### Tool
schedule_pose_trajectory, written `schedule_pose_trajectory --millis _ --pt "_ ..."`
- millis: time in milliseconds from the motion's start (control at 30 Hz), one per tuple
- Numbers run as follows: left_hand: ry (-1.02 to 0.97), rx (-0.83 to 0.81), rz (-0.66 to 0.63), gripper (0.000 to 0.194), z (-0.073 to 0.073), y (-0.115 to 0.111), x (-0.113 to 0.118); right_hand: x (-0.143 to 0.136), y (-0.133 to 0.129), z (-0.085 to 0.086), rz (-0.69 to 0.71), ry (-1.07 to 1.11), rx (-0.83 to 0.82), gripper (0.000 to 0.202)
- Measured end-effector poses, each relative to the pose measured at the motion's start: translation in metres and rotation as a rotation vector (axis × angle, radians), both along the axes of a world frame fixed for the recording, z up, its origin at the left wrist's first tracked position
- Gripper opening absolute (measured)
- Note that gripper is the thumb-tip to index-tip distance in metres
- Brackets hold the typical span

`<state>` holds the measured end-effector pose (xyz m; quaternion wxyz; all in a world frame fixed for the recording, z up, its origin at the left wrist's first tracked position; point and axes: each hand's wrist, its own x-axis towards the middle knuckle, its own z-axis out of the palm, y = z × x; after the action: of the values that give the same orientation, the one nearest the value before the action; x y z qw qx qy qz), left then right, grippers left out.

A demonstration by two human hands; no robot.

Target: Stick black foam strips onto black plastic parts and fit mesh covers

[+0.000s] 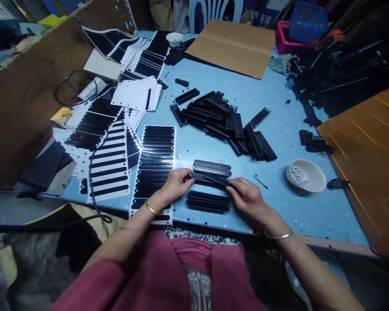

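Observation:
My right hand is closed, pinching the right end of a thin black adhesive strip. The strip slants over a black perforated plastic bar, partly covering it. At the bar's left end, my left hand is closed with thumb and fingertips on it; whether it also grips the strip's end cannot be made out. Just beyond lie more perforated bars, side by side with their honeycomb faces up. Nearer to me are smooth-topped black bars. A backing sheet of black strips lies under my left forearm.
A heap of black toothed plastic parts sits mid-table. At the right is a white bowl of small shiny pieces. Strip sheets and a black cable cover the left. Cardboard lies at the back.

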<state>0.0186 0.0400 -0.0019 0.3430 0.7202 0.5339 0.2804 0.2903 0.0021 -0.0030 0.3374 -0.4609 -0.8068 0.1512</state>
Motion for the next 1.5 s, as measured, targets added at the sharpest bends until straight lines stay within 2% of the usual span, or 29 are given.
schedule_pose_trajectory --millis 67,200,300,400,700,1000,1500 --pt "-0.032 -0.034 0.019 0.020 -0.001 -0.005 -0.002 0.003 -0.005 0.005 0.033 -0.032 -0.004 0.015" --pt "-0.183 -0.151 0.059 0.034 -0.006 -0.010 -0.007 0.004 -0.005 0.013 0.053 -0.054 0.058 0.017" --pt "-0.304 -0.256 0.034 0.030 -0.008 -0.009 -0.009 -0.004 0.003 0.014 0.105 -0.083 0.076 0.020" --pt "-0.353 -0.283 0.024 0.024 -0.009 -0.007 -0.009 -0.015 0.010 0.012 0.138 -0.129 0.082 0.020" --pt "-0.356 -0.294 0.009 0.023 -0.007 -0.007 -0.009 -0.023 0.015 0.011 0.182 -0.178 0.094 0.018" --pt "-0.333 -0.274 0.005 0.021 -0.004 -0.007 -0.009 -0.024 0.013 0.009 0.161 -0.197 0.077 0.018" --pt "-0.364 -0.301 0.025 0.023 -0.007 -0.007 -0.008 -0.026 0.015 0.009 0.182 -0.237 0.070 0.018"
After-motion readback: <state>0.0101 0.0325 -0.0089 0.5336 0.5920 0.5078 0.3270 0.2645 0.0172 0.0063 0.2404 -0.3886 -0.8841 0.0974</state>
